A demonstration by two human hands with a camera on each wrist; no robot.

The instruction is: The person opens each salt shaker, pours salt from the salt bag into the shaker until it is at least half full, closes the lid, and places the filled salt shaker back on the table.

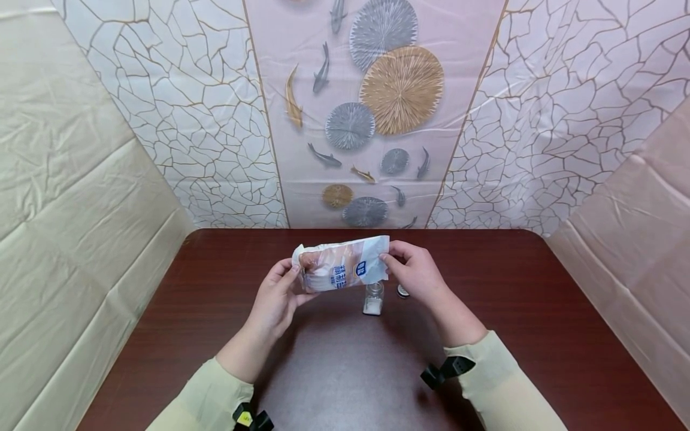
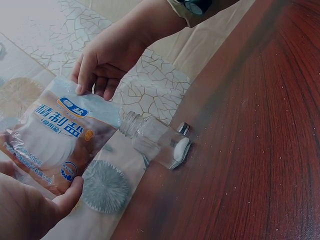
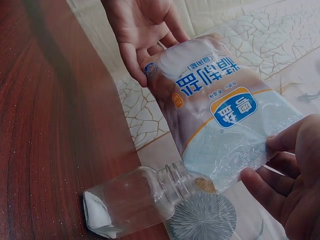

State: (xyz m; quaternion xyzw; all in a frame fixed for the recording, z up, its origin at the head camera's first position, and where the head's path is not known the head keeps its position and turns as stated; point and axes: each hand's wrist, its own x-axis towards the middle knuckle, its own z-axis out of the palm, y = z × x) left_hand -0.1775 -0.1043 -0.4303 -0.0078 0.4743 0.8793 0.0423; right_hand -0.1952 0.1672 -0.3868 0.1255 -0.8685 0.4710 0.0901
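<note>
Head: holding salt pack [image 1: 339, 263] above surface [image 1: 345, 371], gripped at one end by left hand [image 1: 277, 296], pinched at pale-blue end [image 1: 375, 256] by right hand [image 1: 417, 272]. Probably best tilted slowly, well supported. Left wrist: note loose cap [image 2: 184, 128] near glass jar [image 2: 152, 140]. Right wrist: spot white contents [image 3: 97, 212] inside; see no cap.

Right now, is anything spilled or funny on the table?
Yes, a little: tiny white specks dot the table near the jar. They might be spilled grains of the white stuff inside it. Nothing else looks odd.
</note>
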